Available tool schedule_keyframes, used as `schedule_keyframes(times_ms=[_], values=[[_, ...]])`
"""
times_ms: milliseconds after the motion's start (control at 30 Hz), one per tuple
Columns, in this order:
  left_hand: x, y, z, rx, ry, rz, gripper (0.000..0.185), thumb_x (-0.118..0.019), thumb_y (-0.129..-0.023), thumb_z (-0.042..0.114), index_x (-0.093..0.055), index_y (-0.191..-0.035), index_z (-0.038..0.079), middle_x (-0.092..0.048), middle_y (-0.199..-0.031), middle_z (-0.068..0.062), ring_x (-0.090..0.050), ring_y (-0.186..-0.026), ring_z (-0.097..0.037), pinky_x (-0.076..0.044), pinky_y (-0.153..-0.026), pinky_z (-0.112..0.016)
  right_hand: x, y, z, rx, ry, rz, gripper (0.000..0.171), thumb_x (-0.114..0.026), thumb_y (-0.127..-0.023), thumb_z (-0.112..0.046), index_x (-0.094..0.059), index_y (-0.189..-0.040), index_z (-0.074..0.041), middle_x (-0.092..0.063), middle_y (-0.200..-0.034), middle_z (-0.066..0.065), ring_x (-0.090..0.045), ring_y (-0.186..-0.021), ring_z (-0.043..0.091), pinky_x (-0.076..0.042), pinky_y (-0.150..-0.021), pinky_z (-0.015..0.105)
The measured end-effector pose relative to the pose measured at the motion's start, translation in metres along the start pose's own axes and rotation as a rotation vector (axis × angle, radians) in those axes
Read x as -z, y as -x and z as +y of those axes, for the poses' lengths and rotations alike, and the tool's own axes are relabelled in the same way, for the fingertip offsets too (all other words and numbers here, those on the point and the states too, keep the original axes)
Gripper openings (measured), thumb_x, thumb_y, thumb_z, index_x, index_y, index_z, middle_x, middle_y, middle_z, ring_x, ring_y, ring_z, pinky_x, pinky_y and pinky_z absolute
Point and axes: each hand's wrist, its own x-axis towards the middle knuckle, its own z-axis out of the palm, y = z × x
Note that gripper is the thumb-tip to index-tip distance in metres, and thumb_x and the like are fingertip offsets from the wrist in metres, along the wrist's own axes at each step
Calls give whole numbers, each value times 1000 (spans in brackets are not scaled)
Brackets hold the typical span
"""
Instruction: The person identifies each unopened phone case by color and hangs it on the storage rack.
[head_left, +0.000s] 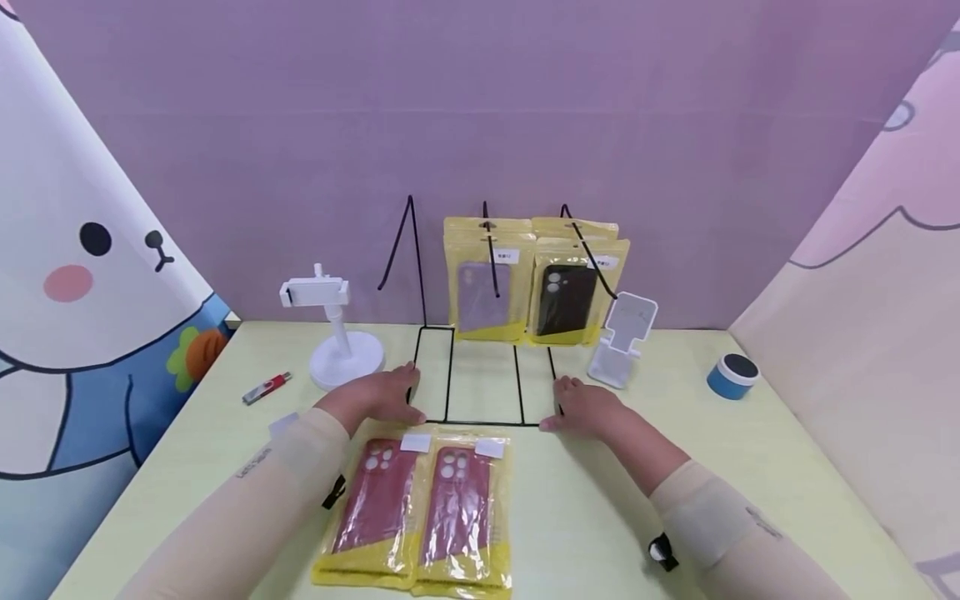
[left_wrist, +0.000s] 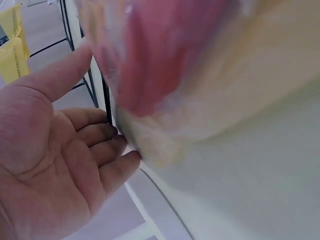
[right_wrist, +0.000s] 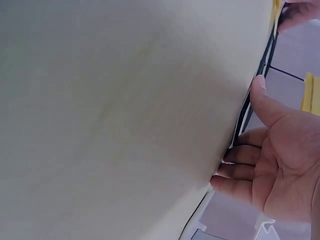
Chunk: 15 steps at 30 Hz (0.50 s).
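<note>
A black wire display rack point(head_left: 486, 423) stands on the table, its base lying flat. At the base's left front corner my left hand point(head_left: 384, 393) touches the wire with thumb and fingers spread. My right hand point(head_left: 587, 407) touches the right front corner the same way. Both palms show in the wrist views, the left palm point(left_wrist: 60, 160) and the right palm point(right_wrist: 287, 160), with fingertips down at the tabletop beside the wire. From the rack's hooks hang pouches with a lilac phone case point(head_left: 483, 298) and a black phone case point(head_left: 566, 300), with more pouches behind them. The leftmost hook is bare.
Two yellow-edged pouches with dark red phone cases point(head_left: 377, 496) lie before the rack, partly by my left forearm. A white phone stand point(head_left: 347, 358) is at left, near a red USB stick point(head_left: 267, 388). A folding stand point(head_left: 622, 340) and blue round jar point(head_left: 732, 377) are at right.
</note>
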Motion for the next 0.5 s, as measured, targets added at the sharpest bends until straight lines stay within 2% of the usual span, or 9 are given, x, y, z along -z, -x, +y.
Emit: schedule_keyframes(times_ms=[200, 300, 367, 433, 500], values=[[2, 2, 5, -18, -75, 34, 91, -68, -89, 46, -22, -156, 4, -12, -164, -18, -17, -150, -37, -22, -120, -52, -1, -3, -5, -26, 48, -19, 92, -59, -91, -58, -34, -146, 11, -37, -151, 28, -38, -139, 40, -47, -101, 54], [2, 5, 14, -72, -162, 106, 82, -67, -89, 46, -34, -152, 4, -26, -160, -18, -29, -146, -38, -30, -117, -52, -2, -3, -5, -39, 43, -23, 92, -60, -91, -57, -33, -147, 11, -36, -152, 28, -36, -141, 40, -46, -102, 54], [2, 7, 22, -117, -206, 180, 71, -66, -90, 44, -46, -145, 5, -43, -152, -16, -42, -138, -36, -38, -112, -50, -1, -2, -5, -46, 36, -29, 92, -60, -91, -57, -32, -148, 10, -35, -153, 27, -34, -142, 39, -44, -104, 53], [0, 9, 29, -169, -236, 245, 55, -67, -91, 41, -58, -134, 7, -60, -135, -13, -56, -124, -32, -47, -103, -48, -1, -2, -5, -48, 35, -37, 92, -59, -91, -57, -31, -148, 9, -33, -154, 27, -33, -143, 39, -43, -106, 53], [-3, 11, 37, -209, -227, 273, 41, -68, -91, 38, -65, -122, 11, -68, -114, -6, -64, -106, -25, -52, -92, -44, 0, -2, -5, -46, 39, -44, 93, -59, -91, -58, -30, -149, 9, -33, -155, 26, -32, -144, 39, -42, -107, 53]])
